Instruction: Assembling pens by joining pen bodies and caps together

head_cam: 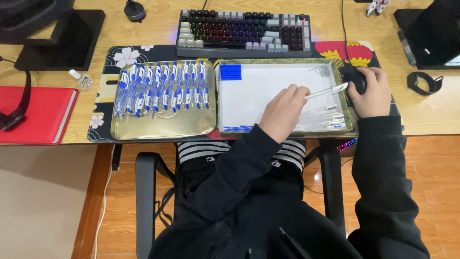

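Backlit keyboard (244,29) — red notebook (36,114)

The white tray floor (268,96) lies open, hemmed by the keyboard (244,33) and, seemingly, clear pen barrels (326,117).

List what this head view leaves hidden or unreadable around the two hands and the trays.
- Right hand covers the black mouse; most of it hidden.
- Left hand hides its grip on the clear pen barrel.
- Clear parts in the white tray: too faint to count.
- Black stand: cut off by the edge.
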